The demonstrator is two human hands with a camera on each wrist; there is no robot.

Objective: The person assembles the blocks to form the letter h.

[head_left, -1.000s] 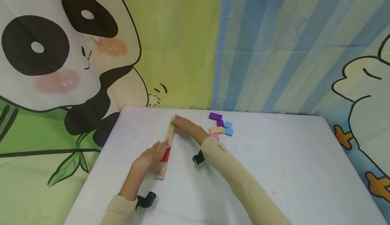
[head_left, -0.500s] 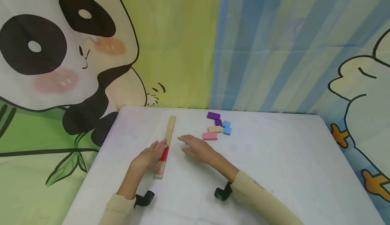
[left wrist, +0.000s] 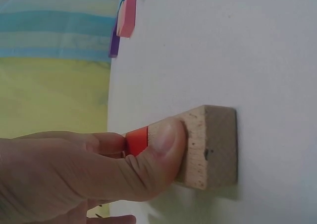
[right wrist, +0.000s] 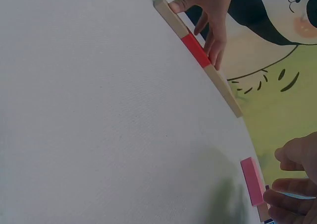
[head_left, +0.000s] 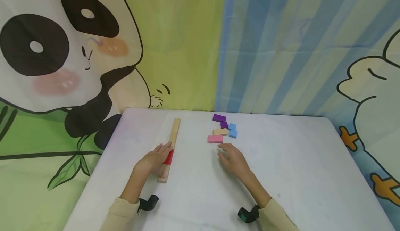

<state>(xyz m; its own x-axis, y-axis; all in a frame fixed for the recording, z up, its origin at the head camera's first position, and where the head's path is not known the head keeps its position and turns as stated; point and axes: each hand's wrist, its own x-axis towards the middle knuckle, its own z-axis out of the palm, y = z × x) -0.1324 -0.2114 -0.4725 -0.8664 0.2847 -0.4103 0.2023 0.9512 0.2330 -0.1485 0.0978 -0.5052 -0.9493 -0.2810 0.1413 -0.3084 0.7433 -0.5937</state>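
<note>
We see a wood-and-red row (head_left: 169, 157) laid, our left hand (head_left: 154, 160) resting straight-fingered along it; our right hand (head_left: 235, 160), fingers apart and empty, hovers beside six loose blocks (head_left: 220, 132) left outside.

Head view: bright, even, diffuse light on a white desk (head_left: 193, 203); faint, soft-edged shadow on the 8 o'clock side of the right hand (head_left: 232, 159); fine detail smoothed. Left wrist view: dimmer, greyer; near wooden block (left wrist: 221, 147) crisp enough to show grain, end face darker than the top, greenish shadow toward 6 o'clock; curtain (left wrist: 54, 35) at 10 o'clock out of focus. Right wrist view: dim, grey cast; blurred dark-green shadow, 5 o'clock.
</note>
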